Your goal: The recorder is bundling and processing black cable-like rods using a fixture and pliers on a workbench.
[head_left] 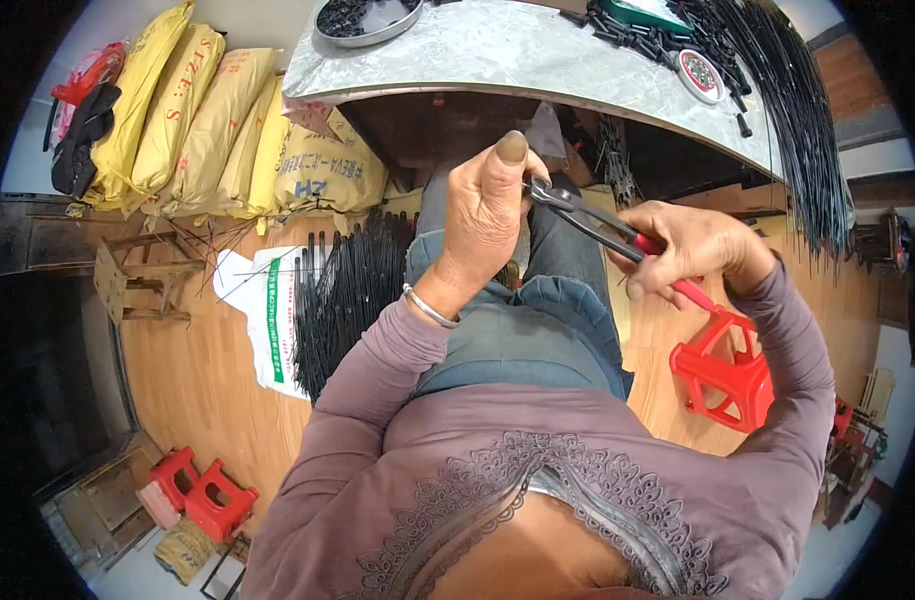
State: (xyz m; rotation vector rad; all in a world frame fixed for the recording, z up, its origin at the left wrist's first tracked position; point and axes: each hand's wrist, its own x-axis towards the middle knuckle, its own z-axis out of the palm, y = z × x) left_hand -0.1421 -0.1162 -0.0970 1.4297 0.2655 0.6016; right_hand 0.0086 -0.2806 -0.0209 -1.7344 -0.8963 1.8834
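Observation:
Over my lap, my right hand (692,243) is wrapped round the handles of a pair of pliers (586,209) with dark metal arms and red grips. The pliers point left, and their jaws meet the fingertips of my left hand (484,208). That hand is closed with the thumb up; whatever it pinches at the jaws is hidden by the fingers. Beside my left leg, a thick bundle of thin black rods (354,290) lies on a white sack (264,318) with green print.
Ahead stands a grey marbled table (497,45) with a round metal tray (365,38), black cylindrical pieces (642,38), a small dish (699,76) and long black rods (787,90). Yellow sacks (212,125) lean far left. A wooden stool (142,275) and red plastic stools (727,375) stand around.

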